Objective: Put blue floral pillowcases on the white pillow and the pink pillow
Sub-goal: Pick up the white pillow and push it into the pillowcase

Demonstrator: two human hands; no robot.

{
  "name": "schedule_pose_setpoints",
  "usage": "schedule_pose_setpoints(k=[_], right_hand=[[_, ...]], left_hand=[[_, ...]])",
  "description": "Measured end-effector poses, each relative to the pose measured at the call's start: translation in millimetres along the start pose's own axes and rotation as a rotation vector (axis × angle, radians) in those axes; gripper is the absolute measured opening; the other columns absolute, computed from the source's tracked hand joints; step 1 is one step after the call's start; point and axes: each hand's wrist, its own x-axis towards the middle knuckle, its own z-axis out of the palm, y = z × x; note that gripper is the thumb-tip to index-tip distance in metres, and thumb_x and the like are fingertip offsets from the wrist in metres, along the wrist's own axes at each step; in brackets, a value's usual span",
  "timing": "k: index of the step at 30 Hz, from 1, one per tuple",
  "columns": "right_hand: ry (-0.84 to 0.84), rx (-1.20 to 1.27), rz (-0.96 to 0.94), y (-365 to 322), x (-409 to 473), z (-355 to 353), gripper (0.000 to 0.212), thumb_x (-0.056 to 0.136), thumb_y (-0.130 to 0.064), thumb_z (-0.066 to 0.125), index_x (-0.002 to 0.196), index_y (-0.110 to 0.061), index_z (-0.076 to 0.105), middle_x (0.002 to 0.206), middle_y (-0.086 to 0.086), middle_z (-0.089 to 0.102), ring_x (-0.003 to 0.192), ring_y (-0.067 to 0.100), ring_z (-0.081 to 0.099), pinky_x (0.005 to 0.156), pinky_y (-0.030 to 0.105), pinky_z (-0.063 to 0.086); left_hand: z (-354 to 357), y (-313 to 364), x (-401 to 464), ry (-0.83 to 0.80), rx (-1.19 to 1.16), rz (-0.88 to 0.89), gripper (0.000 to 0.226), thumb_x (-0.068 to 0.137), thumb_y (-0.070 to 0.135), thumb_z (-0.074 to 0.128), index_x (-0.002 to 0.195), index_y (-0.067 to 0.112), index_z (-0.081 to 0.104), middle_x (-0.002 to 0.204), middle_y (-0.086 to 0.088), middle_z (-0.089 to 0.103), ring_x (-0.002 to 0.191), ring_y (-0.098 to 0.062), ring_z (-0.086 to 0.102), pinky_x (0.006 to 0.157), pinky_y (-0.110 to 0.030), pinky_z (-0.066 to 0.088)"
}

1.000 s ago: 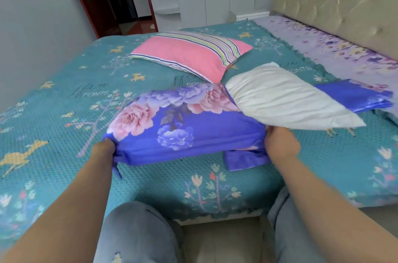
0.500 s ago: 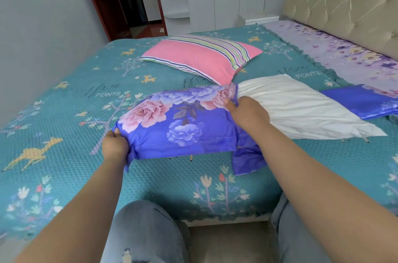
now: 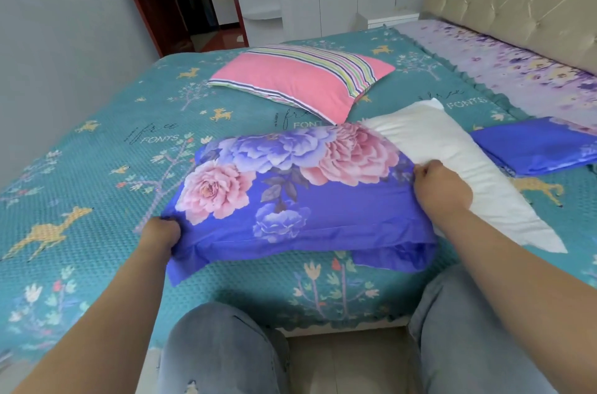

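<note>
Lay across the near edge of the bed (image 3: 97, 200): pillowcase (image 3: 290, 200), thin, limp and slick-looking, likely light, drawn about halfway over the soft, squashy white pillow (image 3: 452, 167). Best gripped at the open hem and the closed corner, judging by the bunching there. Left hand (image 3: 160, 233) clutched the closed corner, fingers curled tight round the cloth. Right hand (image 3: 441, 185) pinched the hem against the pillow, fingers curled. Pink pillow (image 3: 297, 80) uncovered farther back; spare case (image 3: 536, 148) folded at right.
</note>
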Motion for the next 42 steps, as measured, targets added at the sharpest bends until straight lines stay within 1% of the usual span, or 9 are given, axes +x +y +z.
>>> schedule_pose_setpoints(k=[6, 11, 17, 23, 28, 31, 34, 37, 42], right_hand=[[-0.009, -0.034, -0.07, -69.5, 38.9, -17.8, 0.069, 0.095, -0.058, 0.027, 0.12, 0.003, 0.048, 0.123, 0.023, 0.054, 0.116, 0.037, 0.05, 0.093, 0.043, 0.039], [-0.364, 0.269, -0.023, -112.7, 63.0, -16.6, 0.053, 0.103, -0.036, 0.022, 0.13, 0.001, 0.048, 0.133, 0.023, 0.05, 0.122, 0.034, 0.049, 0.098, 0.036, 0.037], [-0.543, 0.594, 0.066, -139.0, 89.4, 14.6, 0.057, 0.086, -0.028, 0.066, 0.129, 0.005, 0.047, 0.126, 0.016, 0.058, 0.113, 0.029, 0.058, 0.093, 0.032, 0.047], [0.009, 0.286, 0.073, -84.1, 134.5, 19.5, 0.032, 0.089, -0.013, 0.048, 0.117, 0.001, 0.054, 0.116, 0.023, 0.061, 0.111, 0.037, 0.057, 0.089, 0.038, 0.044], [-0.065, -0.024, -0.021, -64.7, 140.4, 42.6, 0.05, 0.097, -0.032, 0.044, 0.136, -0.002, 0.035, 0.124, 0.022, 0.057, 0.115, 0.038, 0.053, 0.092, 0.041, 0.042], [-0.147, -0.17, -0.077, -68.7, 143.2, 41.5, 0.054, 0.091, -0.057, 0.044, 0.104, -0.006, 0.055, 0.1, 0.012, 0.061, 0.103, 0.034, 0.058, 0.081, 0.036, 0.042], [-0.385, -0.089, -0.282, -68.9, 148.9, 30.3, 0.042, 0.09, -0.044, 0.056, 0.075, -0.005, 0.056, 0.076, 0.008, 0.053, 0.083, 0.027, 0.053, 0.064, 0.029, 0.035], [-0.163, 0.235, -0.172, -37.0, 163.6, 11.7, 0.025, 0.089, -0.027, 0.063, 0.087, -0.002, 0.065, 0.093, 0.019, 0.062, 0.089, 0.028, 0.057, 0.07, 0.025, 0.041], [-0.062, -0.042, -0.052, -10.8, 164.5, 31.8, 0.027, 0.09, -0.027, 0.053, 0.109, -0.009, 0.056, 0.123, 0.021, 0.053, 0.114, 0.036, 0.05, 0.094, 0.041, 0.039]], left_hand=[[-0.9, 83.5, -38.5, 0.309, 0.322, 0.546, 0.05, 0.09, 0.025, 0.042, 0.137, 0.009, 0.039, 0.148, -0.014, 0.032, 0.136, -0.033, 0.027, 0.113, -0.048, 0.014], [47.2, 128.4, -51.4, -0.112, 0.589, 0.85, 0.06, 0.095, 0.056, 0.023, 0.144, 0.021, 0.033, 0.152, -0.007, 0.03, 0.139, -0.026, 0.028, 0.115, -0.043, 0.019], [97.6, 143.3, -74.9, -0.249, 0.689, 0.886, 0.057, 0.096, 0.056, 0.015, 0.15, 0.035, 0.008, 0.158, 0.011, 0.001, 0.146, -0.017, -0.001, 0.115, -0.053, -0.002], [110.2, 145.0, -74.7, -0.308, 0.724, 0.786, 0.069, 0.088, 0.072, 0.019, 0.146, 0.045, -0.005, 0.156, 0.017, -0.014, 0.145, -0.027, -0.011, 0.107, -0.067, 0.005], [104.3, 154.6, -71.8, -0.248, 0.776, 0.789, 0.075, 0.085, 0.075, 0.018, 0.148, 0.039, 0.001, 0.158, 0.014, -0.006, 0.146, -0.024, -0.006, 0.108, -0.066, 0.007], [103.9, 156.2, -72.7, -0.143, 0.782, 0.853, 0.072, 0.088, 0.07, 0.017, 0.149, 0.033, 0.007, 0.159, 0.009, 0.0, 0.146, -0.023, -0.002, 0.111, -0.062, 0.006], [113.0, 165.9, -77.2, -0.158, 0.715, 0.905, 0.066, 0.092, 0.064, 0.018, 0.149, 0.03, 0.012, 0.159, 0.006, 0.003, 0.146, -0.021, 0.0, 0.114, -0.057, 0.003], [116.8, 178.7, -84.6, -0.119, 0.668, 0.986, 0.066, 0.092, 0.063, 0.02, 0.149, 0.03, 0.016, 0.159, 0.005, 0.007, 0.146, -0.017, 0.004, 0.115, -0.055, 0.002], [111.2, 193.4, -75.6, -0.172, 0.781, 0.965, 0.07, 0.091, 0.066, 0.023, 0.149, 0.03, 0.011, 0.159, 0.006, 0.003, 0.146, -0.023, 0.003, 0.113, -0.058, 0.007]])
